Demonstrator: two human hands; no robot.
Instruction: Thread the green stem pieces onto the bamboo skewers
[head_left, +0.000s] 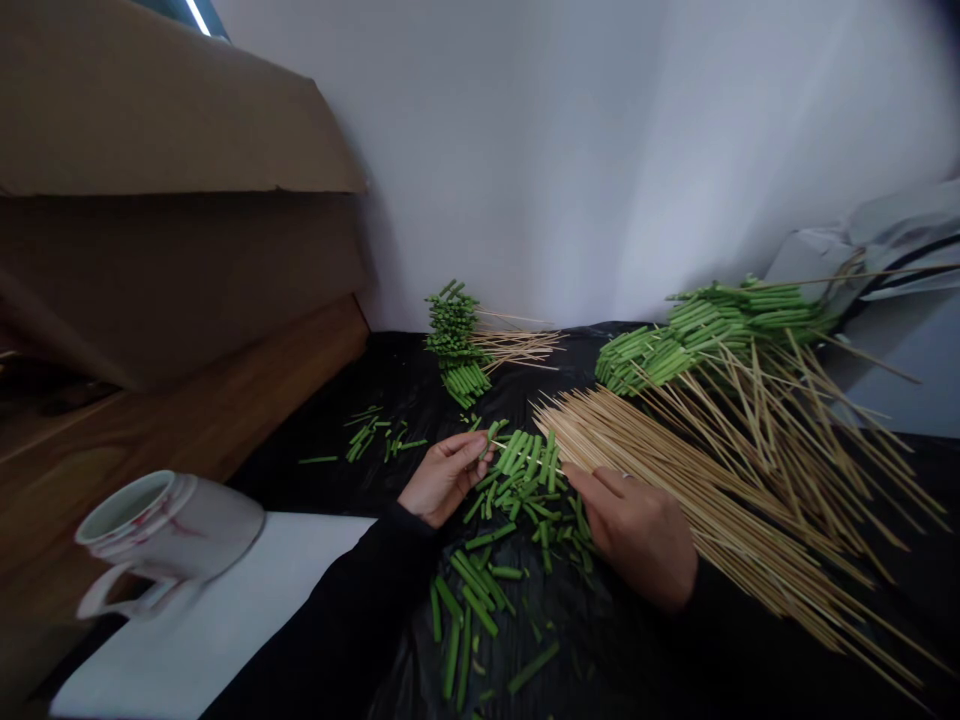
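Note:
My right hand [637,528] is closed around a thin wooden skewer that points left. Several short green stem pieces [529,455] sit crosswise on it, side by side. Facing it, my left hand [450,474] pinches another cut green stem [493,430] between thumb and fingertips, at the skewer's tip. Whether the tip has entered that piece is too small to tell. Below both hands lies a loose pile of cut green stems [472,580] on black plastic sheeting [322,405]. Bare wooden skewers [675,470] fan out just right of my right hand.
Loaded skewers are stacked near the wall, one small stack [454,340] in the middle and a larger stack [697,335] at right. A white ceramic mug [202,525] stands on a white sheet [247,590] at left. Behind it is a cardboard box [180,110].

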